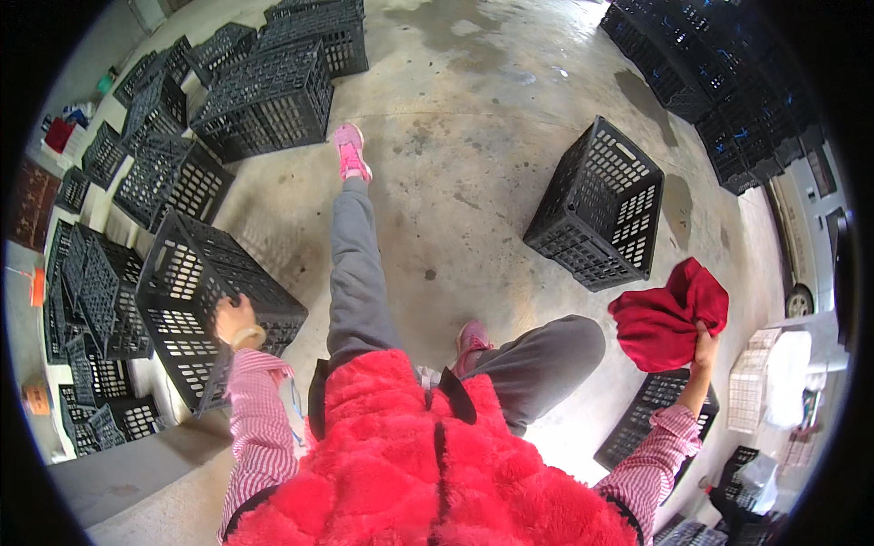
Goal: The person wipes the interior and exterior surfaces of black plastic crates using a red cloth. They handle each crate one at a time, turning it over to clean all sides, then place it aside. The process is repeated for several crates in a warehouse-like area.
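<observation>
My left hand is closed on the rim of a black plastic crate, which is tipped so that its open side faces me. The crate's slotted walls show around my fingers. Out to the right, my right hand grips a bunched dark red cloth by its lower edge, and the cloth hangs clear of the floor. Another black crate stands on the floor ahead to the right, its inside visible. Below the cloth, part of a further black crate is hidden by my right forearm.
Many black crates stand along the left side. Tall stacks of dark crates rise at the far right. Wet patches mark the concrete floor. A white vehicle is at the right edge, near a pale wire basket.
</observation>
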`<state>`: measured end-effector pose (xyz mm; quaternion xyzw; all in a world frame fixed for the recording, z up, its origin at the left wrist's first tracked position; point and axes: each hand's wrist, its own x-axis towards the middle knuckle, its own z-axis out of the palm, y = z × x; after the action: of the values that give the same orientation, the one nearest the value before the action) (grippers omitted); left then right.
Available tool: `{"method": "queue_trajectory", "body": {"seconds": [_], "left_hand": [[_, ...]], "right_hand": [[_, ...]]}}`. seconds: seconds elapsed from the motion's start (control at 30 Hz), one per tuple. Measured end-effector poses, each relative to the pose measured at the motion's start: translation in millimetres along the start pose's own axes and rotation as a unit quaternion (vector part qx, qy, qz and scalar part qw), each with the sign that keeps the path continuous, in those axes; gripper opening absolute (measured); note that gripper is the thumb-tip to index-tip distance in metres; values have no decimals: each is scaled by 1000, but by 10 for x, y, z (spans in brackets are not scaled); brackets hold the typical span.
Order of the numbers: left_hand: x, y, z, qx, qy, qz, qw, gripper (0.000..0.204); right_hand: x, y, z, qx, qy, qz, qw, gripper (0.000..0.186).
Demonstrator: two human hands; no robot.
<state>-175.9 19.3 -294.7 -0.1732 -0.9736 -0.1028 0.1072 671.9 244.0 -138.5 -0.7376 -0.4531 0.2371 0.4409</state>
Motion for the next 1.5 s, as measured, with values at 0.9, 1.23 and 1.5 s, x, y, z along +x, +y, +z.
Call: {"method": "queue_trajectory", "body": {"seconds": [0.9,1.23,1.5], "left_hand": [[1183,2496,-1957,-732,-62,85,673,29],[927,3557,-2098,-766,-236,63,595,26],[296,3601,-1797,-713,-311,95,621,22]], "right_hand": [[-680,-662,333,230,44,-89,968,39],[-882,-672,346,204,63,-122,969,48],[-1458,-513,-38,206,104,-96,968,47]]}}
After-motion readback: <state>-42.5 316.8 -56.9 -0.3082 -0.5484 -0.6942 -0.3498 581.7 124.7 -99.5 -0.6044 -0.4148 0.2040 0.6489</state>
